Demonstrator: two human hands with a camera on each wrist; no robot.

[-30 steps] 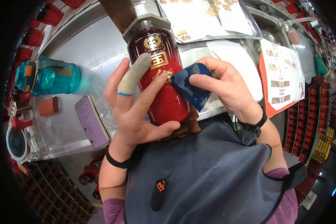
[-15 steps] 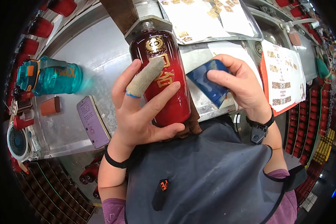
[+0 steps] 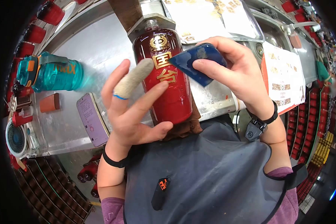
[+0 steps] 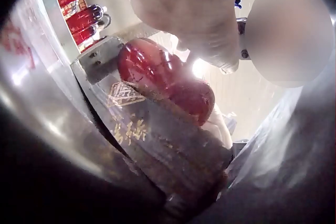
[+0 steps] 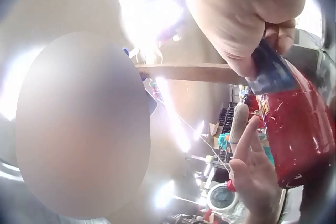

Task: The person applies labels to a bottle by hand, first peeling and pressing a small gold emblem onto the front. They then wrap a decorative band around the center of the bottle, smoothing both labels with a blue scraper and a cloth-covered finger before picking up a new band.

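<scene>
A red glass bottle (image 3: pixel 173 102) with gold emblem and characters lies with its neck pointing away from the body, the neck by a metal bracket (image 3: pixel 155 20). My right hand (image 3: pixel 242 71) pinches a flat blue scraper (image 3: pixel 190 59) between thumb and fingers. In the head view its pointed corner overlaps the edge of the upper gold character (image 3: pixel 162 59). With fingers spread, my left hand (image 3: pixel 128 117) lies over the bottle's left side, the index fingertip just below the lower gold character (image 3: pixel 166 76). A knitted finger sleeve (image 3: pixel 134 79) covers the middle finger.
On the metal bench, left, are a teal water bottle (image 3: pixel 59 72), a brown block (image 3: pixel 49 103), a phone (image 3: pixel 92 119) and a small fan (image 3: pixel 16 139). A tray (image 3: pixel 259 33) with gold decal sheets stands at the back; more printed sheets (image 3: pixel 283 74) lie right.
The scraper went from the lower gold character away to the right, then back up to the upper character. My left hand shifted right, then back left, fingers still spread over the bottle.
</scene>
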